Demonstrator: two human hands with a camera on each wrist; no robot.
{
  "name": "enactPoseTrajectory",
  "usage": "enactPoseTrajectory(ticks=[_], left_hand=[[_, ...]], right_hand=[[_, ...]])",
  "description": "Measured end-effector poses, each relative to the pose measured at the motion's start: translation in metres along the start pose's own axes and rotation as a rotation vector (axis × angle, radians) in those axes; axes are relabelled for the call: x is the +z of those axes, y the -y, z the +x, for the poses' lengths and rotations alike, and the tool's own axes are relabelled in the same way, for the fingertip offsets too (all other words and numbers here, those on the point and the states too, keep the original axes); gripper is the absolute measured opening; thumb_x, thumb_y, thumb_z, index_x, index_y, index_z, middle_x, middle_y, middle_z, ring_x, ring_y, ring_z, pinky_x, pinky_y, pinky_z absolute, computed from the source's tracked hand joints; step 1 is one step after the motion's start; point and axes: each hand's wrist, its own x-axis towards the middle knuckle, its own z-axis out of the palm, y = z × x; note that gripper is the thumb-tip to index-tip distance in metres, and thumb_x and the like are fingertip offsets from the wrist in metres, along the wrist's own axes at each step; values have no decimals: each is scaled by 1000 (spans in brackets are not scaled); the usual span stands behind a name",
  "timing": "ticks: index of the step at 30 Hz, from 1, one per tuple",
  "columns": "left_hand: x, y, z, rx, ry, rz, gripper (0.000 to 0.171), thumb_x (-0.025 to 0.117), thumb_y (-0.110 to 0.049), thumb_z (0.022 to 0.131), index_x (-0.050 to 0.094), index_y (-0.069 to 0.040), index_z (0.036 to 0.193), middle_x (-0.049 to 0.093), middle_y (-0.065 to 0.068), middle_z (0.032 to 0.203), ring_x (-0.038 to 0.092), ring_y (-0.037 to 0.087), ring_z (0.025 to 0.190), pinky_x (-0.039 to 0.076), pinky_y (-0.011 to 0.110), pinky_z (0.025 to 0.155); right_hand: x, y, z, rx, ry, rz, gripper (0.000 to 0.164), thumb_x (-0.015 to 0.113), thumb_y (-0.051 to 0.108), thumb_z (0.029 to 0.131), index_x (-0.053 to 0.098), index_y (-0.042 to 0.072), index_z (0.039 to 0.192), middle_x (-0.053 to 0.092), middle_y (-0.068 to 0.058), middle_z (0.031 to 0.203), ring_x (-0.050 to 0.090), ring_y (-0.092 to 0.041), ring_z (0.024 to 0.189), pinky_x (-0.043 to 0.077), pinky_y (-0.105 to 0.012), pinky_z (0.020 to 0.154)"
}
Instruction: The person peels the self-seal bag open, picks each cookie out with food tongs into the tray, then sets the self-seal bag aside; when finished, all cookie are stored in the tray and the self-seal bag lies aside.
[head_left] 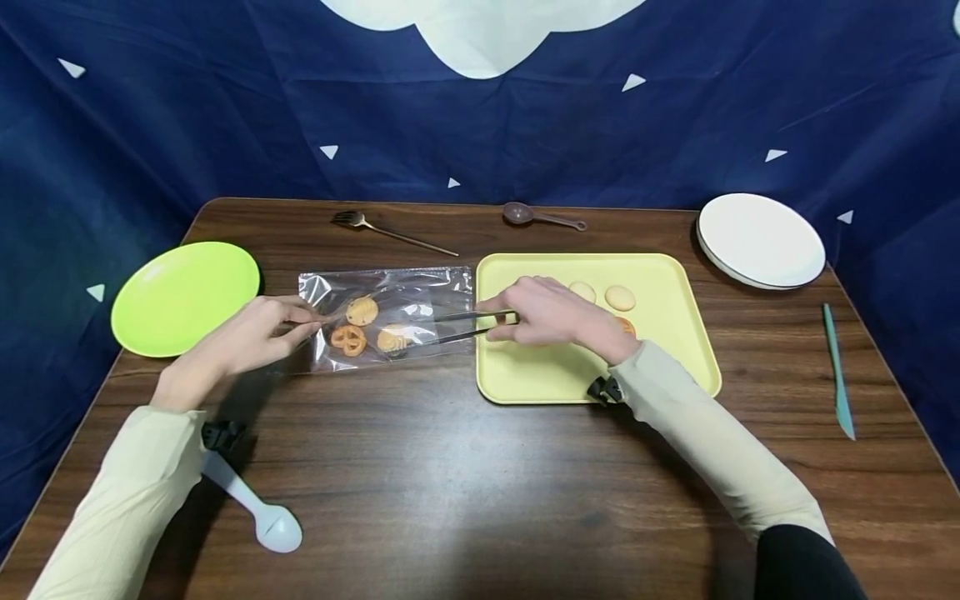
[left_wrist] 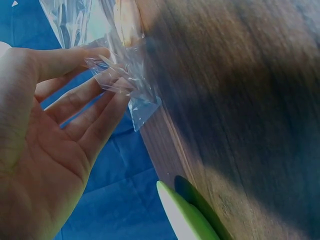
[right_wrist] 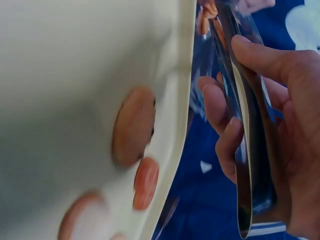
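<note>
A clear plastic bag (head_left: 442, 292) lies on the table with a pretzel (head_left: 348, 340), a round cookie (head_left: 362, 311) and a ridged cookie (head_left: 392, 337) inside. At its left end, my left hand (head_left: 258, 333) pinches the gathered plastic between thumb and fingers, also seen in the left wrist view. My right hand (head_left: 543, 310) holds metal tongs (right_wrist: 242, 105) over the left part of a yellow tray (head_left: 525, 387). The tongs reach leftward into the bag, their tips at the ridged cookie; I cannot tell whether they grip it. Several cookies (head_left: 620, 297) lie on the tray, some hidden beneath my hand.
A green plate (head_left: 183, 300) stands at the left, white dishes (head_left: 761, 242) at the back right. A fork (head_left: 393, 233) and a brown measuring spoon (head_left: 536, 216) lie along the back. A pale spoon (head_left: 276, 527) lies near my left sleeve, a teal knife (head_left: 837, 371) far right.
</note>
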Motion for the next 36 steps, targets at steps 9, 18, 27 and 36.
enactPoseTrajectory(ticks=[9, 18, 27, 36], left_hand=[[3, 3, 0, 23, -19, 11, 14, 62, 1, 83, 74, 1, 91, 66, 4, 84, 54, 8, 66, 44, 28, 55], [1, 3, 0, 3, 1, -7, 14, 64, -1, 84, 74, -1, 93, 67, 3, 86, 52, 9, 67, 42, 27, 54], [1, 3, 0, 12, -4, 1, 12, 63, -1, 84, 74, -1, 89, 66, 3, 84, 52, 8, 65, 43, 28, 55], [1, 2, -1, 0, -5, 5, 11, 64, 0, 83, 74, -1, 87, 66, 3, 82, 51, 9, 63, 41, 27, 54]], right_hand=[[-13, -30, -60, 60, -112, 95, 44, 67, 35, 87, 63, 12, 124, 68, 3, 86, 45, -2, 45, 38, -30, 49], [-11, -57, -133, 154, -178, 107, 42, 67, 35, 88, 65, 10, 121, 39, 11, 53, 23, 1, 42, 28, -23, 40], [5, -53, -179, 200, -153, 83, 38, 67, 35, 87, 68, 12, 117, 67, 6, 101, 48, -4, 66, 40, -26, 59], [12, -53, -191, 223, -146, 87, 39, 70, 39, 84, 69, 19, 117, 67, 11, 101, 52, -6, 74, 42, -25, 65]])
